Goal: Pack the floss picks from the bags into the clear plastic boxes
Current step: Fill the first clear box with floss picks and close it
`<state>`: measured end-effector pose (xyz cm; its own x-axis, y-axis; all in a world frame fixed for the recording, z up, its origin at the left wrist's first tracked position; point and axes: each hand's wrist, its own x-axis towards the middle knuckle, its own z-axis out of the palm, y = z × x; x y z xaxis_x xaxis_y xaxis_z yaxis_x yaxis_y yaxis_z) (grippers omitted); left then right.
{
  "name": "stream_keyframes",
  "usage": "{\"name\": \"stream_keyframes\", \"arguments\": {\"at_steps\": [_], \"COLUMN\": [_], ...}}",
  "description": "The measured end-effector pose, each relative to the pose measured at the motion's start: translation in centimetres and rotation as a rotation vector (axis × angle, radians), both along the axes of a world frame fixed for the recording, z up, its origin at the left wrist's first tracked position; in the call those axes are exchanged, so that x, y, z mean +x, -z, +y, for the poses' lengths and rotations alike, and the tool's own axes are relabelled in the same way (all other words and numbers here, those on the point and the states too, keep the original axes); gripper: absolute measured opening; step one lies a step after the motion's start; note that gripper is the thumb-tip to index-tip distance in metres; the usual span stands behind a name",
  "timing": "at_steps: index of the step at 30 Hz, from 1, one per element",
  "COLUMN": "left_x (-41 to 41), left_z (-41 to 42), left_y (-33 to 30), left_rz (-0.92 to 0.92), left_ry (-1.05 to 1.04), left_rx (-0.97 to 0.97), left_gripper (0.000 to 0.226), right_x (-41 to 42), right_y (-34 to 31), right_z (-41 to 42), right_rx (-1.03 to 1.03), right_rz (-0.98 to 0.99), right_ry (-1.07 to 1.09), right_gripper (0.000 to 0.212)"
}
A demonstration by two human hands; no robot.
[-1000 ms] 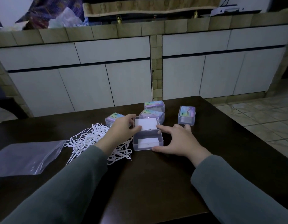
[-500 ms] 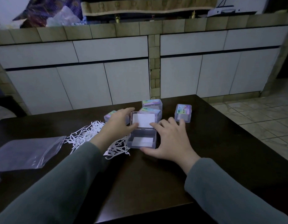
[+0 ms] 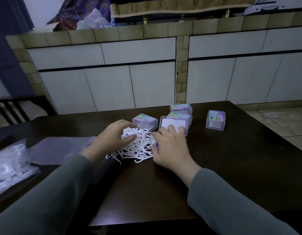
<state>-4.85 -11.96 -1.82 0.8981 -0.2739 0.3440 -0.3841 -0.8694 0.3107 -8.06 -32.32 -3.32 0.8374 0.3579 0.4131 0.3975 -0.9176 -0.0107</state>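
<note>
A loose pile of white floss picks [image 3: 140, 148] lies on the dark table [image 3: 231, 167]. My left hand [image 3: 113, 135] is on the pile's left side, thumb and fingers closed around a clump of picks. An open clear plastic box sits just right of the pile; its raised lid [image 3: 174, 124] shows a white card. My right hand [image 3: 170, 148] lies over the box's base and grips it, hiding the inside. Several closed clear boxes with colourful labels stand behind: one [image 3: 145, 120] left, two [image 3: 180, 109] at the back, one [image 3: 215, 121] at the right.
An empty clear plastic bag [image 3: 60, 148] lies left of the pile. A second bag [image 3: 9, 168] holding white picks sits at the far left edge. A dark chair [image 3: 14, 107] stands beyond the table's left corner. White cabinets stand behind; a tiled floor lies to the right.
My left hand left the box's lid and moved onto the floss pile, closing on a clump. My right hand slid from beside the box onto its base.
</note>
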Motion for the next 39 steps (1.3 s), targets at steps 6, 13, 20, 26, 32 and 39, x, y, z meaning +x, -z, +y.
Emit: {"name": "stream_keyframes", "arguments": {"at_steps": [6,13,20,26,32,39], "left_x": [1.3,3.5,3.7,3.6,2.8,1.5], "left_z": [2.4,5.6,6.8,6.8,6.7,5.9], "left_y": [1.1,2.7,3.3,2.5,0.2,-1.4], "left_rz": [0.077,0.18,0.231,0.219,0.327,0.397], "left_ry": [-0.09,-0.412,-0.421,-0.355,-0.303,-0.075], "left_rx": [0.008,0.036,0.028,0.125,0.146,0.157], "left_gripper": [0.046,0.044,0.042,0.034,0.028,0.057], "right_x": [1.7,6.1,7.6,7.6,7.2,6.6], "right_y": [-0.7,-0.1,0.7,0.6,-0.5,-1.8], "right_z": [1.6,7.3,6.8,5.5,6.4,4.7], "right_rx": [-0.049,-0.14,-0.152,-0.17,-0.107,-0.27], "right_rz": [0.018,0.101,0.081,0.086,0.157,0.294], "right_ry": [0.002,0.096,0.075,0.013,-0.068,0.042], "right_gripper": [0.05,0.039,0.044,0.045,0.042,0.068]}}
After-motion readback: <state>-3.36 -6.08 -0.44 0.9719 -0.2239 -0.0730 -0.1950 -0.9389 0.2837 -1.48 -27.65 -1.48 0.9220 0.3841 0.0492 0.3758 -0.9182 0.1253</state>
